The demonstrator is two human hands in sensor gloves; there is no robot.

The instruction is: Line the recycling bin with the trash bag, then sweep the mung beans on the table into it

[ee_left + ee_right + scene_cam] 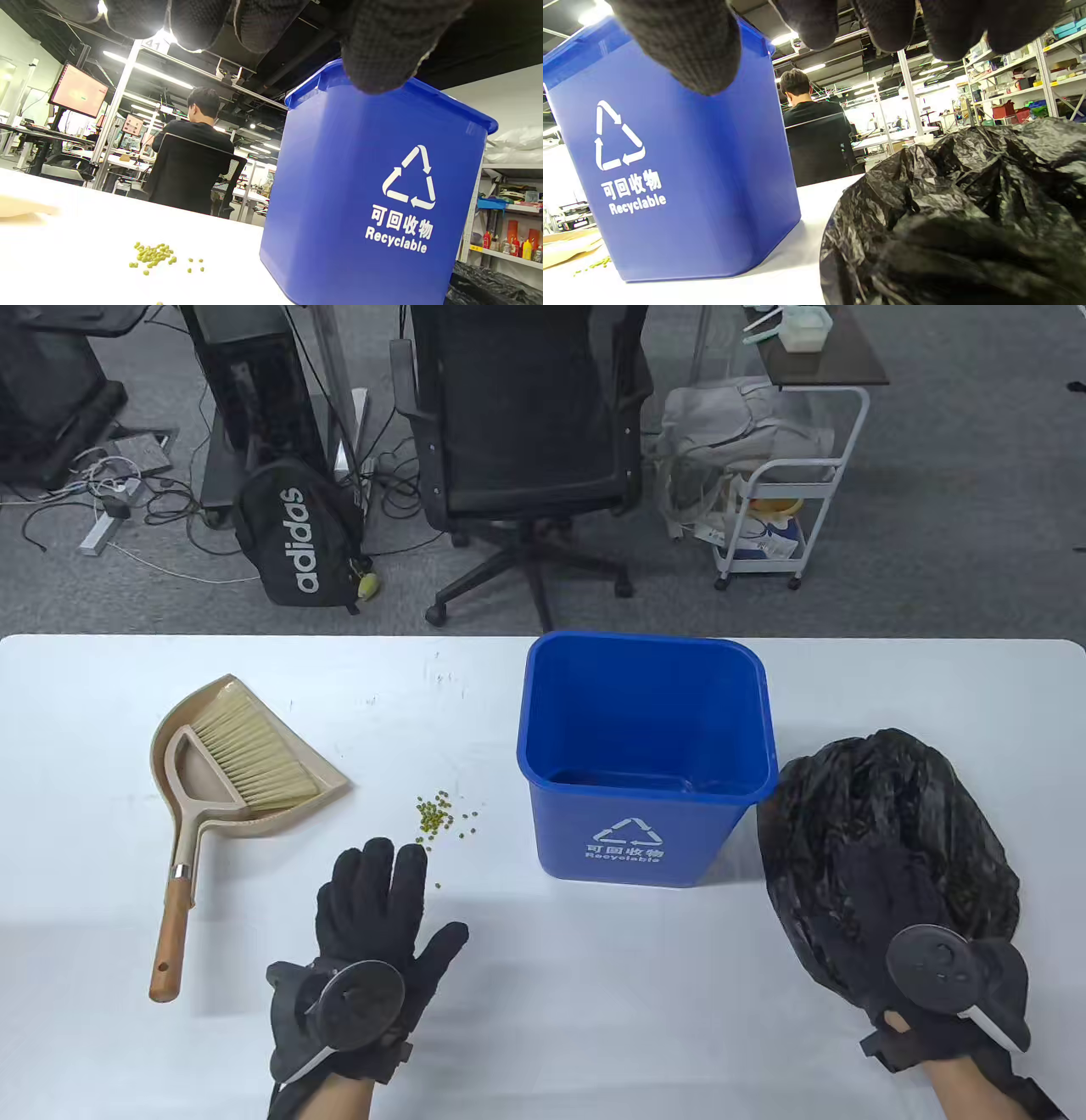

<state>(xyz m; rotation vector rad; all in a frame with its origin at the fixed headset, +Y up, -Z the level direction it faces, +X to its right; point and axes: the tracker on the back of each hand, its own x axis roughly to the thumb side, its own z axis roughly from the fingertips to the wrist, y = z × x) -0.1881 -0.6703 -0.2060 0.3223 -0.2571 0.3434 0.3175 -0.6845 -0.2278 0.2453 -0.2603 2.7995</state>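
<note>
An unlined blue recycling bin stands upright mid-table. To its right lies a crumpled black trash bag. A small heap of green mung beans is scattered left of the bin. My left hand hovers just in front of the beans with straight, spread fingers and holds nothing. My right hand is over the near part of the bag. Its fingertips hang spread above the plastic without gripping it.
A beige dustpan with a brush laid in it and a wooden handle lies at the table's left. Beyond the far edge are an office chair, a black backpack and a white cart.
</note>
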